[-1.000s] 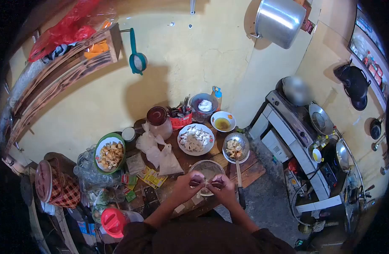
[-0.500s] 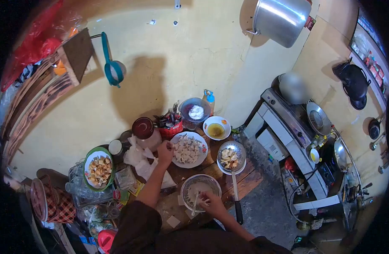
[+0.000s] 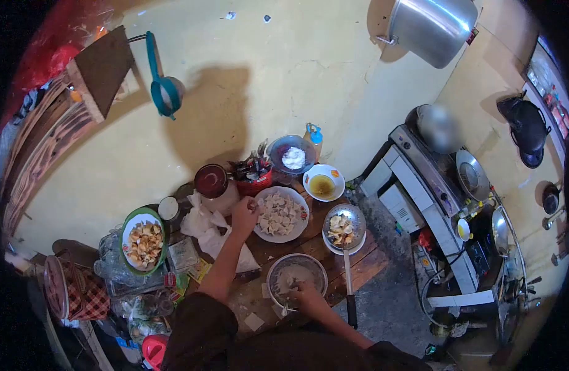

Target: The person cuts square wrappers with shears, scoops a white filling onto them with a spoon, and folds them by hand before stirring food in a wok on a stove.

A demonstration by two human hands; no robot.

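Note:
My left hand point(image 3: 245, 216) is at the left rim of a white plate point(image 3: 280, 214) heaped with pale floured pieces; its fingers are bent, and anything between them is too small to make out. Over a clear bowl point(image 3: 297, 276) of whitish batter, my right hand point(image 3: 305, 297) has its fingers closed round a spoon point(image 3: 287, 305) at the near side. Browned pieces point(image 3: 340, 230) lie in a long-handled strainer point(image 3: 349, 266), which rests on a white bowl to the right.
Behind the plate stand a bowl of white powder point(image 3: 290, 154), a bowl of yellow liquid point(image 3: 323, 183) and a lidded jar point(image 3: 214, 188). A green-rimmed plate of browned pieces point(image 3: 143, 242) is at left. The stove point(image 3: 420, 164) stands at right.
The view has shifted slightly. My right hand has moved lower into the clear bowl, and the spoon is tilted differently. My left hand remains beside the plate.

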